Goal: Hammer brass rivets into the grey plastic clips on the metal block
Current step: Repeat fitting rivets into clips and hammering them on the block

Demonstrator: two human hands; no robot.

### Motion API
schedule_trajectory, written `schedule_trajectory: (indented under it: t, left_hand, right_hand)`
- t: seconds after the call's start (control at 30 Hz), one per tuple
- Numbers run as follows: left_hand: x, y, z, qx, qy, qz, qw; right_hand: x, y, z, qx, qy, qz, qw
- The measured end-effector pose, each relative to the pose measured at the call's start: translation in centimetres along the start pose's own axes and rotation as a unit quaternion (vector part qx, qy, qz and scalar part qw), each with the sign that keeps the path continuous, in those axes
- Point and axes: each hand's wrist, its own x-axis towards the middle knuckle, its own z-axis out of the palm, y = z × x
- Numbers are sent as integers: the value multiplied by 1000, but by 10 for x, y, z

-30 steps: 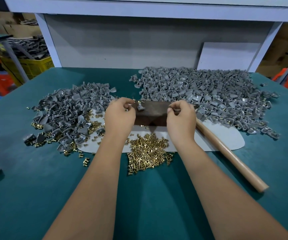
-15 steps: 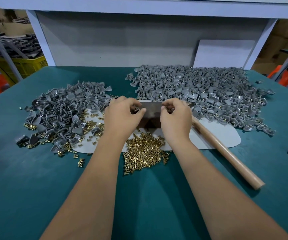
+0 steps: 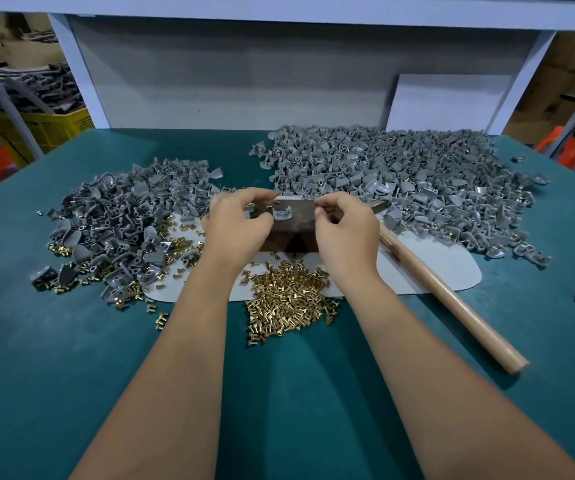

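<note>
On the green tabletop (image 3: 71, 341), a dark metal block (image 3: 294, 225) between both hands, one grey clip (image 3: 281, 214) lying on top, left hand (image 3: 235, 226) fingers curled beside it, right hand (image 3: 346, 230) fingers pinched together, contents unclear, brass rivets (image 3: 289, 299) heaped just in front, wooden hammer handle (image 3: 452, 299) to the right.

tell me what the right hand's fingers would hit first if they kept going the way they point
The right hand has its fingers curled toward the left, over the metal block. Going on, they would likely meet the grey clip on the block first, then the left hand; depth is uncertain.
</note>
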Motion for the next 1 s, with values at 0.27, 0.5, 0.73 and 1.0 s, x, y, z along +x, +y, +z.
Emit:
schedule_trajectory:
  t: [0.27, 0.5, 0.73, 1.0]
  left_hand:
    - [0, -1, 10, 3, 18, 57, 998]
    - [-1, 2, 11, 12, 16, 53, 998]
    - [-1, 0, 13, -4, -14, 56, 998]
    - [-1, -2, 14, 67, 5, 86, 994]
  right_hand:
    - [0, 0, -1, 7, -8, -10, 1000]
    - [-2, -2, -1, 8, -28, -10, 1000]
    - [0, -4, -3, 2, -44, -23, 999]
    - [1, -6, -3, -12, -67, -41, 997]
